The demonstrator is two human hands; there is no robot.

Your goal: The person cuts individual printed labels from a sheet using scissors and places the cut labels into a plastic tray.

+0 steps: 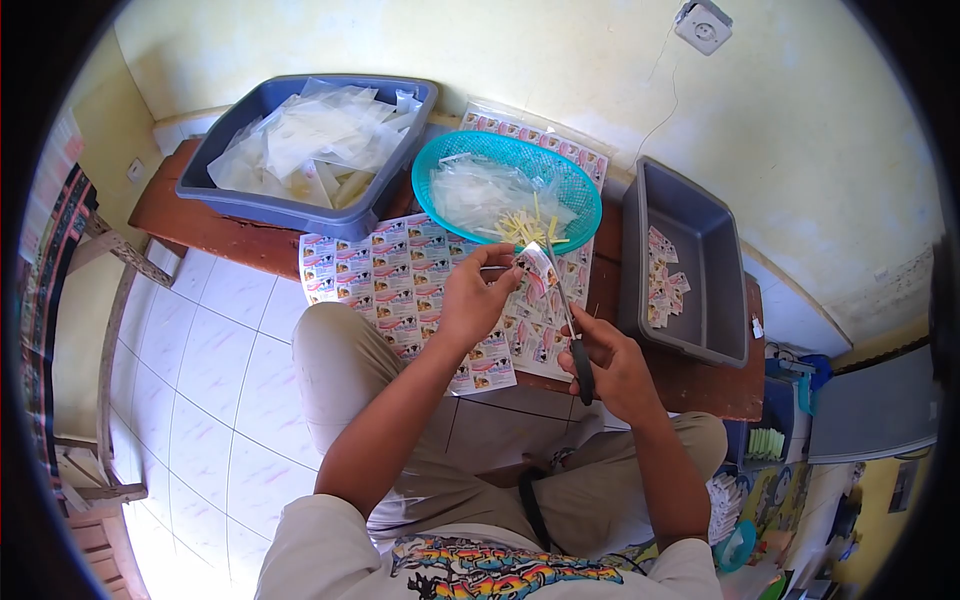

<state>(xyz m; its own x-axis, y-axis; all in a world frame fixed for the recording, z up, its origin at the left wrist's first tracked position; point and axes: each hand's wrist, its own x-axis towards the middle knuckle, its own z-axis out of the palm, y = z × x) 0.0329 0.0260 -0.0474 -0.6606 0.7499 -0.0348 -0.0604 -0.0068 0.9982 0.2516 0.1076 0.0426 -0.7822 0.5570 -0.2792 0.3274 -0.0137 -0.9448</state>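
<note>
My left hand (482, 296) pinches a small printed label strip (537, 266) over the bench. In my right hand (612, 365) is a pair of scissors (581, 362) with dark handles, its blades pointing away from me beside the strip. Whether the blades touch the paper I cannot tell. Below my hands lie printed label sheets (345, 270) with rows of small coloured pictures. Just beyond stands a turquoise plastic basket (425, 165) holding clear plastic packets (480, 195) and thin yellowish strips (522, 226).
A blue-grey tub (365, 222) full of translucent plastic bags stands at the back left. On the right, a grey tub (715, 250) holds several cut labels (662, 285). Both rest on a brown wooden bench (240, 238) along the wall. A socket (704, 28) is mounted above.
</note>
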